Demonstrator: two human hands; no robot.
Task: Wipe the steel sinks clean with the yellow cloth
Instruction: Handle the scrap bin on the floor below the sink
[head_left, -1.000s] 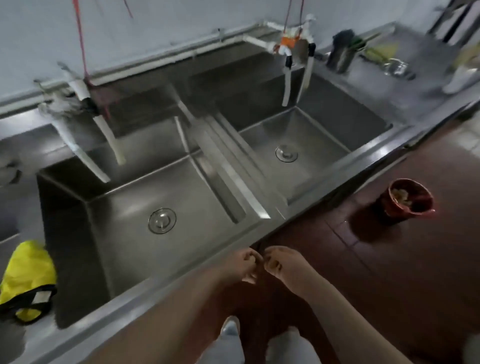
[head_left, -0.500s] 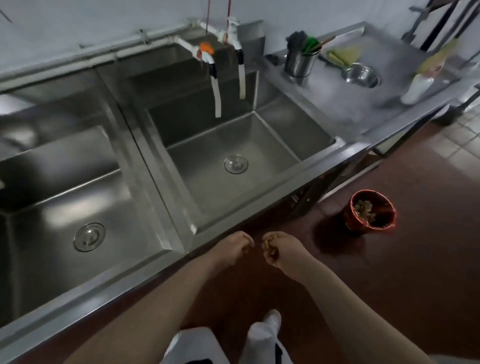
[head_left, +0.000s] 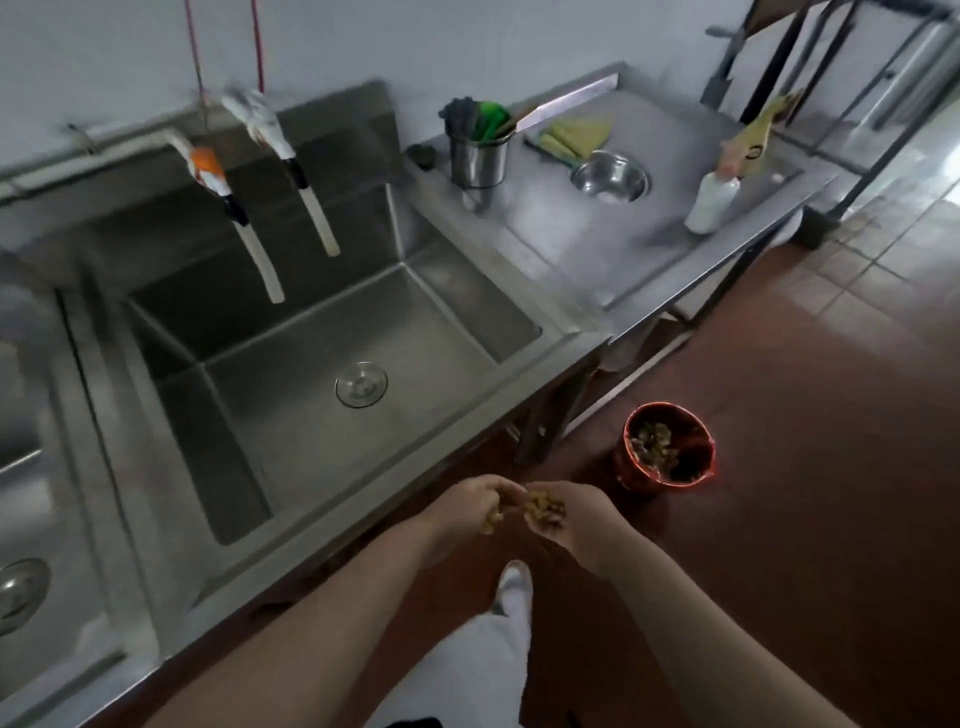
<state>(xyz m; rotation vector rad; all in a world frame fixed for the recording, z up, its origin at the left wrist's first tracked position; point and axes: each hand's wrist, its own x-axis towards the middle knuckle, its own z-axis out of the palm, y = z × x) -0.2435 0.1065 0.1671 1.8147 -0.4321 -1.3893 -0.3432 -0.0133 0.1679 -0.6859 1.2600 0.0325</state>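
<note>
Over the floor, just in front of the steel sink (head_left: 322, 374), both hands hold food scraps (head_left: 543, 506): left hand (head_left: 480, 506) fingers curled round some, right hand (head_left: 563, 514) cupping a clump, red bucket (head_left: 667, 447) nearby.

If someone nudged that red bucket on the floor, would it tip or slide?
The round red bucket looks like thin plastic, so probably light. It stands upright on smooth dark red floor, so a low push would likely slide it. The scraps inside only part-fill it; a high push might tip it.

Right steel sink (head_left: 291, 436): deep, grey, round drain at centre; left steel sink (head_left: 26, 519) partly cropped.
</note>
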